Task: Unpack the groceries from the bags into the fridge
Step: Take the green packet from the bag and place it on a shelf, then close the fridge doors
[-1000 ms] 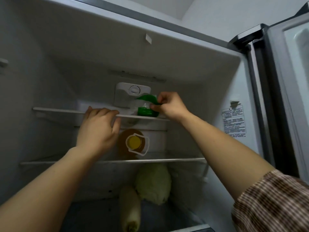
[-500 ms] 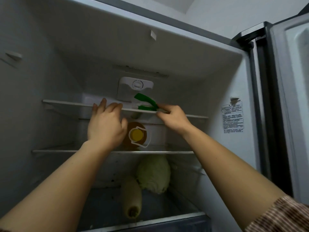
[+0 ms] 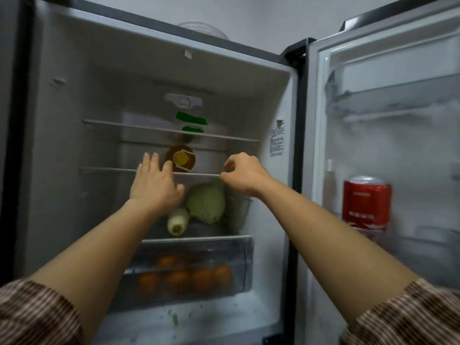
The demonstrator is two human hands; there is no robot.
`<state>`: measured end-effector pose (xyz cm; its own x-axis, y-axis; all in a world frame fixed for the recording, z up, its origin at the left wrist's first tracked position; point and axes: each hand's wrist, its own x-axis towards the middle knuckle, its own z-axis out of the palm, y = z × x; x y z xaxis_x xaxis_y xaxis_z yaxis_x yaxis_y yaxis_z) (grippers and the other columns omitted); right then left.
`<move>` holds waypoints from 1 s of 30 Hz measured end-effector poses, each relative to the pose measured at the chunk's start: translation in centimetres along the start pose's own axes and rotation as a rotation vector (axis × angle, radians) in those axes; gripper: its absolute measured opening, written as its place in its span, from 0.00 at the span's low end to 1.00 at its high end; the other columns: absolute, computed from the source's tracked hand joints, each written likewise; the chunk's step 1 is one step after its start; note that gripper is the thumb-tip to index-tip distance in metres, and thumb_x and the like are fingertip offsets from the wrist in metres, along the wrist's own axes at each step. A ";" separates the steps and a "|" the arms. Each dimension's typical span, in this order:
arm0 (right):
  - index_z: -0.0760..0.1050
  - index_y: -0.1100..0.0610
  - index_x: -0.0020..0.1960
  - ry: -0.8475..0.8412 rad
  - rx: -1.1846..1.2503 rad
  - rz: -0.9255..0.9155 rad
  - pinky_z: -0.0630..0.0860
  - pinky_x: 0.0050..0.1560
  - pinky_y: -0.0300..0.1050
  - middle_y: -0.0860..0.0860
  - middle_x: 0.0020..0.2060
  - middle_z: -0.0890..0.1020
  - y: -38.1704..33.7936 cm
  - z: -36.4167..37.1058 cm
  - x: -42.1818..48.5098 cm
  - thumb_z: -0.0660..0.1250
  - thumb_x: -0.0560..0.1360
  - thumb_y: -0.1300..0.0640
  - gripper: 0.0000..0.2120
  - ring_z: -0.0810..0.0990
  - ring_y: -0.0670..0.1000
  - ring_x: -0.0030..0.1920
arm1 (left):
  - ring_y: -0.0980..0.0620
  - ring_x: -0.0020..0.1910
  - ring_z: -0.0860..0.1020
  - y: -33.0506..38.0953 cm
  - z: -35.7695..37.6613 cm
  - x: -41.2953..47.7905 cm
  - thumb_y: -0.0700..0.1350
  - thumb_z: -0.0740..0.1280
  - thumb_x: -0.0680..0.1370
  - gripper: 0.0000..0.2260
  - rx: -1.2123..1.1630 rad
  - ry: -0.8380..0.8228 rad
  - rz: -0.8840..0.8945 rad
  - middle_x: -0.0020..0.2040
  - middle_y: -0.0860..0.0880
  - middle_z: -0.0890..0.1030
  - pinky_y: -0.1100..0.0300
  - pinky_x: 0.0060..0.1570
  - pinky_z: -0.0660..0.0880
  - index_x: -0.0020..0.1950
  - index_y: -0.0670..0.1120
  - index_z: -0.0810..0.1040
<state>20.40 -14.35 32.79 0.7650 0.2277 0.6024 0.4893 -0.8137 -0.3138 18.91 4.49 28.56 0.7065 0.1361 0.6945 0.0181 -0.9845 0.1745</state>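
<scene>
- Left hand (image 3: 155, 188): one, centre frame, fingers spread, empty.
- Right hand (image 3: 242, 176): one, fingers curled, empty.
- Green-labelled container (image 3: 191, 123): one, top shelf.
- Cabbage (image 3: 206, 206): one.
- Red can (image 3: 366, 202): one, door (image 3: 398, 145).

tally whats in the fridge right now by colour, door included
Green: 3 - green-labelled container on the top shelf, round pale green cabbage, pale green-white radish
Orange: about 6 - round orange fruits in the clear drawer, blurred
Amber: 1 - amber bottle with yellow cap
Red: 1 - red drink can in the door
Total: about 11
</scene>
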 end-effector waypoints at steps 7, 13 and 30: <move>0.76 0.57 0.59 -0.075 0.002 -0.042 0.78 0.55 0.55 0.55 0.54 0.80 1.5 -4.1 -14.2 0.65 0.76 0.54 0.14 0.79 0.56 0.52 | 0.41 0.78 0.47 4.8 -5.0 -13.2 0.53 0.60 0.79 0.30 -0.028 -0.029 -0.069 0.78 0.38 0.51 0.48 0.76 0.47 0.77 0.43 0.56; 0.71 0.58 0.65 -0.008 -0.288 -0.027 0.71 0.60 0.55 0.57 0.63 0.75 3.7 -6.9 -22.3 0.63 0.75 0.54 0.20 0.71 0.58 0.64 | 0.39 0.77 0.48 8.1 -7.8 -20.9 0.53 0.59 0.79 0.28 0.015 -0.110 -0.094 0.77 0.38 0.53 0.46 0.76 0.49 0.76 0.44 0.59; 0.51 0.67 0.75 0.038 -0.723 0.146 0.49 0.75 0.61 0.66 0.70 0.64 8.6 -10.0 -25.6 0.67 0.73 0.52 0.40 0.59 0.67 0.73 | 0.40 0.76 0.36 -4.9 -16.6 -27.7 0.52 0.64 0.76 0.42 0.464 -0.057 -0.409 0.77 0.38 0.38 0.43 0.72 0.36 0.78 0.43 0.39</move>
<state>0.81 -32.55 22.01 0.7797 0.0823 0.6207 -0.0246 -0.9865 0.1617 -12.51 7.38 20.05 0.6137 0.5192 0.5948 0.5923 -0.8009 0.0879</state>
